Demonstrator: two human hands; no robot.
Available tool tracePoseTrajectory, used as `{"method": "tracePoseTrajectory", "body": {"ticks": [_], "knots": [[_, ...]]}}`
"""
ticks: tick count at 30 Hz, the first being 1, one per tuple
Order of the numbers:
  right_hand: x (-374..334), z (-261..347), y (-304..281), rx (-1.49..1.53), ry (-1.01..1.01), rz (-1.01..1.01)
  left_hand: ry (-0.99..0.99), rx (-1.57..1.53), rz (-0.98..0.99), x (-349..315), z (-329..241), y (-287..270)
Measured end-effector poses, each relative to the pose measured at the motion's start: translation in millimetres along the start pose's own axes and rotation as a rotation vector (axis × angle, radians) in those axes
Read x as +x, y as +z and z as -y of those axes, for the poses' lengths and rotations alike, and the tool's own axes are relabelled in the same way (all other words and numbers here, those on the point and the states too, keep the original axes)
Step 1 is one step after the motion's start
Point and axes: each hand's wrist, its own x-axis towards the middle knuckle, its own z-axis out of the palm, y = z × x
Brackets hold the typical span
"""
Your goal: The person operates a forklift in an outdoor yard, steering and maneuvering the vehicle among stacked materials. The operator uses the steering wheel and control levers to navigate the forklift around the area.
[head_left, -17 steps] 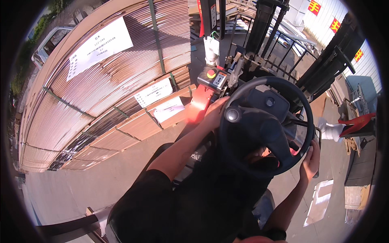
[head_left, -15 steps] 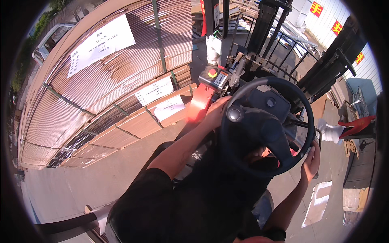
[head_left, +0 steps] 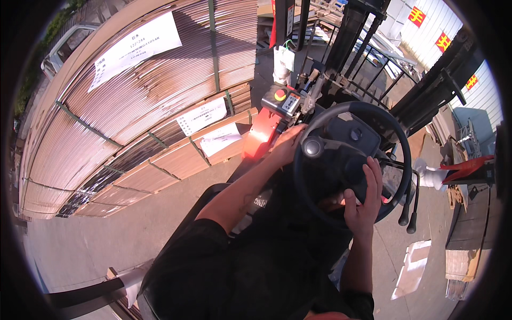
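A black steering wheel [head_left: 404,144] with a round spinner knob [head_left: 312,146] on its left side is in front of me. My left hand [head_left: 289,143] is at the wheel's left edge, close to the knob. Its fingers are mostly hidden, so I cannot tell what they grip. Over the lower right part of the wheel, my right hand [head_left: 365,202] is open, thumb apart from the stretched fingers. Whether its palm touches the wheel I cannot tell. Two black-knobbed levers [head_left: 408,220] stand right of the wheel. Left of it, a control box [head_left: 281,99] carries a red and yellow button.
A tall strapped stack of brown sheets [head_left: 144,90] with white paper labels fills the left. Black forklift mast rails [head_left: 434,80] and a barred guard [head_left: 368,69] rise ahead. Strapped bundles [head_left: 464,234] lie at the right, near a pale sheet [head_left: 412,269] on the floor.
My right hand has let go of the levers right of the wheel and moved left over the wheel, opening. The levers now show. My left hand stays about where it was.
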Motion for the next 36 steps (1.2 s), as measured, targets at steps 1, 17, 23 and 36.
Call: {"method": "tracePoseTrajectory", "body": {"ticks": [1, 17, 23, 36], "knots": [[2, 4, 5, 0.002, -0.014, 0.003, 0.025, 0.001, 0.005, -2, -3, 0], [41, 89, 83, 0.005, -0.183, 0.178, -0.136, -0.005, 0.077, -41, -15, -23], [40, 103, 101, -0.099, -0.173, 0.124, -0.056, 0.082, 0.050, -67, -22, -40], [56, 110, 88, -0.250, -0.133, 0.084, -0.134, 0.017, 0.082, -89, -74, -62]]}}
